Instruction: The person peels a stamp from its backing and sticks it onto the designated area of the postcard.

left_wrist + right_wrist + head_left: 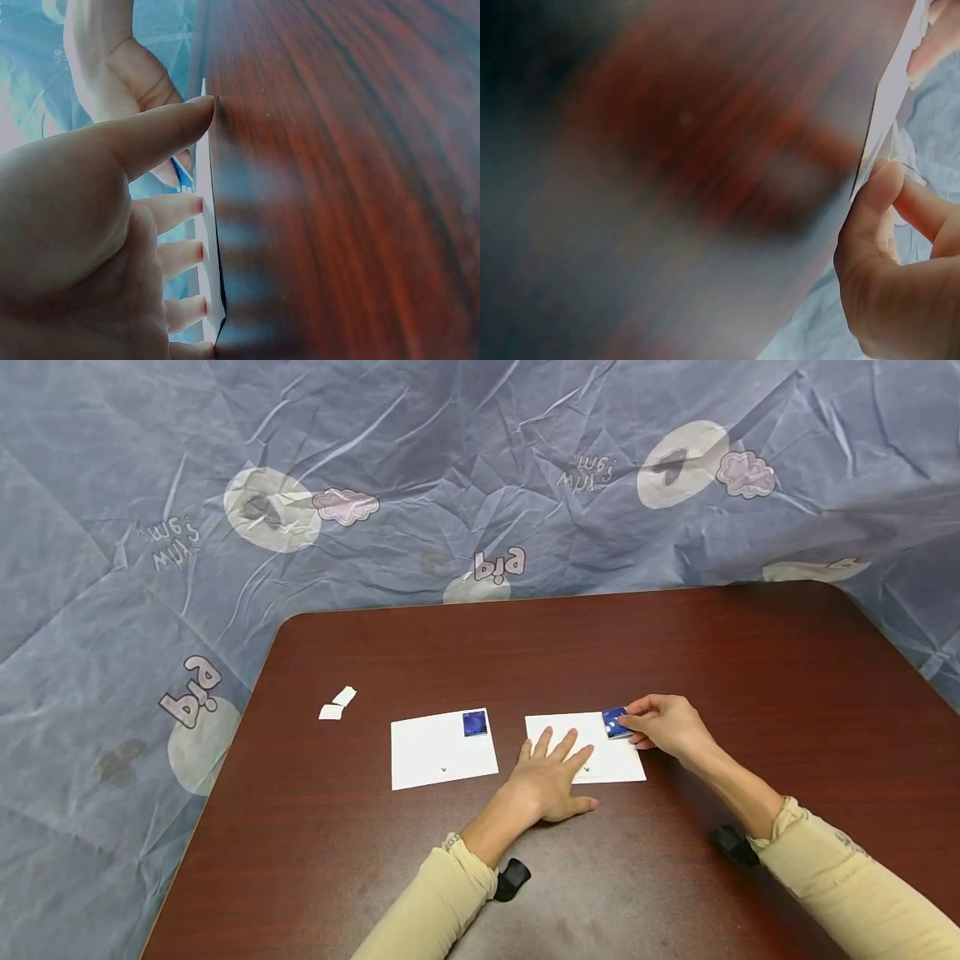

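Observation:
Two white envelope-like rectangles lie on the table. On the left one (427, 752), a blue square stamp-like sticker (475, 723) sits in the upper right corner. My left hand (547, 781) rests with fingers spread on the right white rectangle (618, 764), its thumb out past the near edge. At that rectangle's upper right corner my right hand (667, 727) pinches a second blue sticker (615, 722) between thumb and fingers. From the left wrist, this sticker (182, 174) appears tilted near the paper. Fingers partly cover it.
Two small white paper scraps (336, 703) lie on the table's left side. The brown wooden table (420, 660) has a blue-grey printed cloth (420, 460) hanging behind it. A black wrist device (513, 880) is under the left sleeve.

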Motion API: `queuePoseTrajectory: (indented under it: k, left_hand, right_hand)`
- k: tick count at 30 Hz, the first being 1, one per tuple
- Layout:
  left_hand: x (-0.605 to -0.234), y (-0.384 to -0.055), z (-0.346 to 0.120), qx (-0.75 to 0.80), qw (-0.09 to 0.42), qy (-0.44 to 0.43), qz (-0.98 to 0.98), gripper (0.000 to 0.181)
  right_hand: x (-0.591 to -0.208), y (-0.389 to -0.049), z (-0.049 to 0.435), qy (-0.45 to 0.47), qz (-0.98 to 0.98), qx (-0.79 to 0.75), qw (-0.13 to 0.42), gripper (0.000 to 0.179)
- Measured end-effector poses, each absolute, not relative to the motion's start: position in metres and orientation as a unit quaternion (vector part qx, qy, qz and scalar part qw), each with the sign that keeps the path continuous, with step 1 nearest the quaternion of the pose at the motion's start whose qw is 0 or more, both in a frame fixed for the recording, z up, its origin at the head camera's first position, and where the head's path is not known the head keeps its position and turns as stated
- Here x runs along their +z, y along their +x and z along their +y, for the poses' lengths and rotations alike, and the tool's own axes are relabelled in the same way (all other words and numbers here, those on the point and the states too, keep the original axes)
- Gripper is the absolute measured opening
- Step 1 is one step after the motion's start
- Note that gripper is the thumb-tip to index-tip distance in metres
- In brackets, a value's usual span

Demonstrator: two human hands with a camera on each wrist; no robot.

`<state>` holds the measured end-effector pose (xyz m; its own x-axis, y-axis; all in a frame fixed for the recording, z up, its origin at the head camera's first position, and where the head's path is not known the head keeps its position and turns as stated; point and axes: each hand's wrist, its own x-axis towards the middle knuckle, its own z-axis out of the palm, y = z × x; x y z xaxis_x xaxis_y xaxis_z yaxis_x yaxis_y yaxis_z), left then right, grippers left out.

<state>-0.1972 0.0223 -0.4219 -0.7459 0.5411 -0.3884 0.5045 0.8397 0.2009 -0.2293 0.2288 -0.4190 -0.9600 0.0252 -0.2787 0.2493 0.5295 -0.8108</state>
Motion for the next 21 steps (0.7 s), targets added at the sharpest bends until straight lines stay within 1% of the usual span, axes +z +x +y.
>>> queuePoseTrajectory:
  k: [3,15,21]
  left_hand:
    - [-0.4220,-0.1967,0.0233,0.037,0.219,0.282,0.933,0.073]
    - [-0.4211,-0.1971,0.0240,0.031,0.221,0.286,0.932,0.074]
    - [-0.4219,-0.1979,0.0237,0.032,0.220,0.287,0.932,0.074]
  right_hand:
    - [-0.4196,-0.2299,0.2279,0.084,0.862,-0.485,0.124,0.027]
    - [-0.4160,-0.2330,0.2240,0.109,0.871,-0.462,0.124,0.024]
    - [-0.4157,-0.2352,0.2216,0.107,0.881,-0.444,0.121,0.022]
